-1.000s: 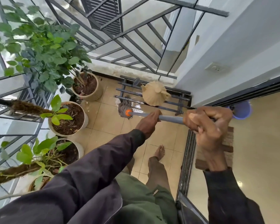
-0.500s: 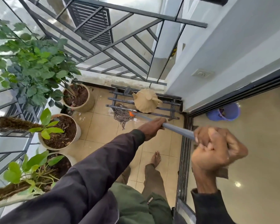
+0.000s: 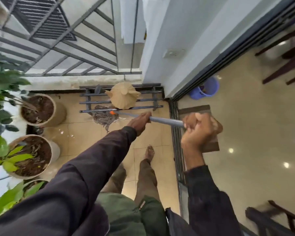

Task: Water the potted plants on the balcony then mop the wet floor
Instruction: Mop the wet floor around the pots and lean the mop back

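Observation:
Both hands grip a grey mop handle (image 3: 165, 121). My left hand (image 3: 140, 122) holds it lower down, my right hand (image 3: 200, 129) is closed around its upper end. The grey string mop head (image 3: 104, 118), with an orange collar, lies on the wet beige tiles (image 3: 78, 133) beside the dark metal rack. Three potted plants stand along the left railing: a far pot (image 3: 41, 110), a middle pot (image 3: 32, 155) and a near pot (image 3: 31, 183) mostly hidden by leaves.
A tan watering can (image 3: 123, 96) sits on a dark metal rack (image 3: 143, 99) at the far wall. A sliding door track (image 3: 176, 142) runs on the right, with a brown mat (image 3: 195, 109) and a purple bucket (image 3: 206, 88) inside. My bare foot (image 3: 149, 153) stands on the tiles.
The mop head has slid right and forward along the rack's front edge. My right hand has drawn back and lower with the handle, and the view has swung right.

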Available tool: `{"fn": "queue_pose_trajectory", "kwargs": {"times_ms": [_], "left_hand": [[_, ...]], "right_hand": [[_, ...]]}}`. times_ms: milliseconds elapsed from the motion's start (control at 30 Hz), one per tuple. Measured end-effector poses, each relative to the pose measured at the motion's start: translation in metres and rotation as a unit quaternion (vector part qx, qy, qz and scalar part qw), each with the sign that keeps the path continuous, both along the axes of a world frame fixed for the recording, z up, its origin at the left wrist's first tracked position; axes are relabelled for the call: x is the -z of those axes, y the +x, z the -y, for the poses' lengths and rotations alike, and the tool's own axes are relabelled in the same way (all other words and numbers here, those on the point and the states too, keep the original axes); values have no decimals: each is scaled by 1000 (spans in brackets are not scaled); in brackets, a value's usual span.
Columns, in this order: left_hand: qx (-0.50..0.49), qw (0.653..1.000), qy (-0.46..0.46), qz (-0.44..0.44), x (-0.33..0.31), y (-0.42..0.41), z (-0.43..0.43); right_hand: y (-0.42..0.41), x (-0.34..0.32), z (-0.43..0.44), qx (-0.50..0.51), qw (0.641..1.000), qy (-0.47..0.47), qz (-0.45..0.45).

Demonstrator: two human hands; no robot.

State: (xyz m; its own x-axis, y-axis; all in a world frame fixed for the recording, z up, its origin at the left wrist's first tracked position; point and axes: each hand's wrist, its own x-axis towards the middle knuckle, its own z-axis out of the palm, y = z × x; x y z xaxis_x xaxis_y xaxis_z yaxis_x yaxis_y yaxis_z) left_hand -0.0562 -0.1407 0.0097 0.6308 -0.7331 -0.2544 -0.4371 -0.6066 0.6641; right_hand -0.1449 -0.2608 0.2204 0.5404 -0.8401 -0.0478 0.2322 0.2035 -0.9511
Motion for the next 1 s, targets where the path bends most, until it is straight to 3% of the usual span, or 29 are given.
{"fn": "queue_pose_trajectory", "kwargs": {"times_ms": [200, 367, 567, 700, 833, 1000], "left_hand": [[-70, 995, 45, 49, 0, 0, -7], [-117, 992, 35, 27, -13, -3, -18], [-25, 1000, -13, 14, -26, 21, 12], [37, 999, 9, 17, -13, 26, 17], [-22, 1000, 14, 10, -10, 18, 24], [-94, 995, 25, 10, 0, 9, -9]], "right_hand": [[50, -7, 30, -49, 998, 51, -2], [63, -9, 21, -113, 993, 7, 36], [35, -17, 19, -23, 994, 1, 104], [25, 4, 18, -2, 998, 2, 68], [35, 6, 34, -5, 998, 20, 60], [41, 28, 25, -88, 995, 35, 15]]}}
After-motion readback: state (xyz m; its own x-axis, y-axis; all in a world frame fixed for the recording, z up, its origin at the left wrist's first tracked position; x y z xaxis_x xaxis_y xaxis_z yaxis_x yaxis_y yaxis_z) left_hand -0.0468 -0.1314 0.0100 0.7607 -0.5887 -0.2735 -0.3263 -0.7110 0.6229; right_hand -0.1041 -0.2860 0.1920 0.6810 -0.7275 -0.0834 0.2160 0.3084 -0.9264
